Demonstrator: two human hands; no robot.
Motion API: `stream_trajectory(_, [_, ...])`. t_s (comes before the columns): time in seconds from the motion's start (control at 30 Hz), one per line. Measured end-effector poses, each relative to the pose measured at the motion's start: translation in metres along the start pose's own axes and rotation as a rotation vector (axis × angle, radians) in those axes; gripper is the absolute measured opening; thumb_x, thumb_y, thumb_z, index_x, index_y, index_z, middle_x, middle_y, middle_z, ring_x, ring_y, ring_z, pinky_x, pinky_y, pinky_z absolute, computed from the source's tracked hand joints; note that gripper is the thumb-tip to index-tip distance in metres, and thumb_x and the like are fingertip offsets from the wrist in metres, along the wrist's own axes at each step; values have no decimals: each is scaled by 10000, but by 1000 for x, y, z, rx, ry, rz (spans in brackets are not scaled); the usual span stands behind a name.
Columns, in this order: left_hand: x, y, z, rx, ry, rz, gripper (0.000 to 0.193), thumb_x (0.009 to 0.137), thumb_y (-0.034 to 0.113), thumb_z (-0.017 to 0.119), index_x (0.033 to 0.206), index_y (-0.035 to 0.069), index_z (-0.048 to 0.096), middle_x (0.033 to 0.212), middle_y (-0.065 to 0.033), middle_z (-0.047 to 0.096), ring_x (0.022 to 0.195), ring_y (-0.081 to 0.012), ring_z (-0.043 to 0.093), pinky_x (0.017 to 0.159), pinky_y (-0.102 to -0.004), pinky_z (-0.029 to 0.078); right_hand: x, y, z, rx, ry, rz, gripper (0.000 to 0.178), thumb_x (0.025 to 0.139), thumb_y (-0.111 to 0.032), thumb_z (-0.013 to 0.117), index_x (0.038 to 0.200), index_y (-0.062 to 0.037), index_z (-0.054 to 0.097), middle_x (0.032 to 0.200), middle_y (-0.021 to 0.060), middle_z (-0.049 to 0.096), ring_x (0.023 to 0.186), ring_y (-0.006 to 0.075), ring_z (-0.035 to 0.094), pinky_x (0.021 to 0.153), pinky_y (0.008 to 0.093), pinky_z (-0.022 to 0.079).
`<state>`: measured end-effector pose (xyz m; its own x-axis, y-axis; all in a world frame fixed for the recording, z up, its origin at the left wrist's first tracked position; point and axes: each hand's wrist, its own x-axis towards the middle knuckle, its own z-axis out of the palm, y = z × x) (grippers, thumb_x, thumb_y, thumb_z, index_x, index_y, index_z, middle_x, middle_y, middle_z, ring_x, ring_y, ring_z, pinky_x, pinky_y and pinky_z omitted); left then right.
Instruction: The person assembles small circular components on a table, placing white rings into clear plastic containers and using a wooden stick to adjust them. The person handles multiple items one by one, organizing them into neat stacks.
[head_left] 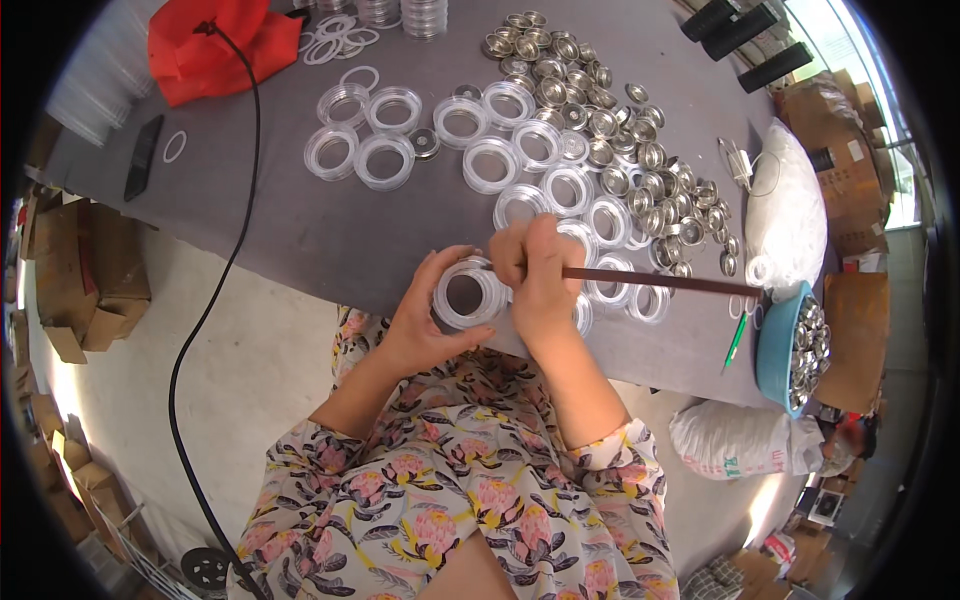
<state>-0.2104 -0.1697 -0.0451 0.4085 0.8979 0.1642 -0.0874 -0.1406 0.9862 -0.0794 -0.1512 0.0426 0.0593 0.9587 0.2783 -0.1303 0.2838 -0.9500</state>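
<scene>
Close to the table's near edge, my left hand (pixel 408 322) curls its fingers and thumb around a clear plastic ring (pixel 492 292). My right hand (pixel 545 278) is closed on a long, thin brown stick (pixel 660 282), which points out to the right. The stick's other end, at the ring's upper right rim, is hidden by my fingers. More clear plastic rings (pixel 384 184) lie on the table beyond my hands, some right beside my right hand. Past them spreads a heap of shiny round metal caps (pixel 603 123).
A blue basin (pixel 775 350) of metal caps stands at the right edge, near a green pen (pixel 737 338) and a white bag (pixel 788 205). A black cable (pixel 255 150) runs down from a red bag (pixel 215 60). Thin white rings (pixel 340 40) and stacked clear cups (pixel 425 18) sit at the back.
</scene>
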Motion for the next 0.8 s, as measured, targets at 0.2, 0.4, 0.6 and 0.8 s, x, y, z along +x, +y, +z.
stream_trajectory(0.2, [10, -1, -3, 50, 85, 13, 807, 627, 219, 776, 1288, 24, 357, 1305, -157, 409, 1226, -279, 382, 1051, -407, 216, -20, -4, -8, 363, 41, 48, 533, 988, -286, 291, 501, -68, 304, 456, 3, 306, 427, 102, 268, 416, 266, 210])
stream_trajectory(0.4, [39, 7, -43, 367, 276, 302, 557, 725, 143, 669, 1227, 42, 450, 1200, -137, 494, 1153, -274, 447, 989, -400, 284, -22, -1, -10, 298, 172, -119, 573, 975, -388, 247, 470, -117, 254, 433, -13, 251, 407, 110, 197, 404, 265, 168])
stream_trajectory(0.6, [69, -4, -69, 1205, 403, 325, 238, 743, 53, 611, 973, 115, 609, 934, -17, 609, 1026, -208, 527, 940, -466, 284, -23, -5, -11, 302, 162, -152, 574, 973, -395, 249, 470, -119, 257, 435, -11, 254, 409, 106, 199, 396, 258, 160])
stream_trajectory(0.8, [58, 20, -58, 1054, 367, 442, 210, 722, 54, 634, 911, 145, 634, 854, 28, 607, 946, -174, 543, 989, -512, 223, -29, -7, -28, 336, 215, -202, 565, 976, -370, 256, 477, -106, 274, 441, -2, 279, 408, 113, 227, 393, 257, 169])
